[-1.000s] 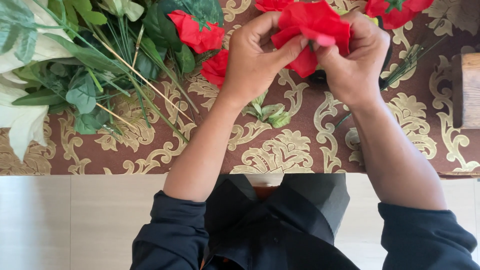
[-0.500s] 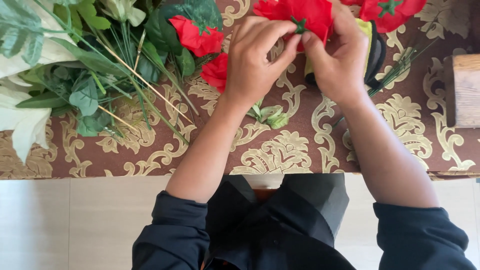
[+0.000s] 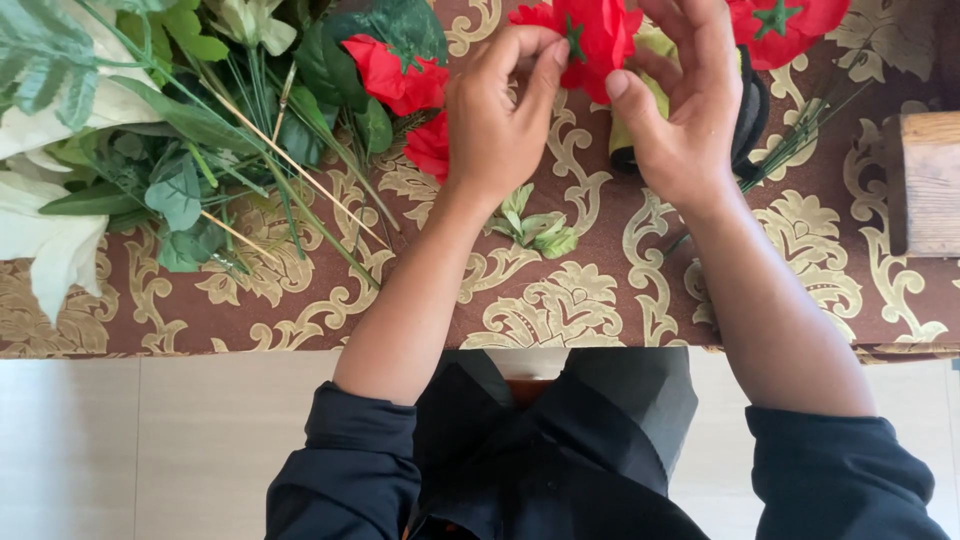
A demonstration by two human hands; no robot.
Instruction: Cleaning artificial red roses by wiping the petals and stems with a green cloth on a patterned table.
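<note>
Red flower sits at the top centre of the frame, held up over the table between both hands.

Nearest the camera, at the bottom edge, are the person's dark sleeves and dark lap, with a pale tiled floor on either side. Bare forearms rise from there over the table edge.

The table is covered by a brown cloth with a cream scroll pattern. A small sprig of pale green leaves lies on it between the two wrists, touching neither.

Higher up, the left hand pinches the flower's left side, thumb and forefinger pressed on the petals next to its green star-shaped calyx. The right hand holds the flower's right side with fingers partly curled, thumb tip bare and pointing toward the left hand. Just behind the right hand lies a black and yellow-green object, too hidden to identify.

On the left of the frame a heap of green foliage and thin stems spreads over the cloth, with white petals at the far left and two more red blooms near the left hand. Another red flower lies at the upper right, and a wooden block sits at the right edge.
</note>
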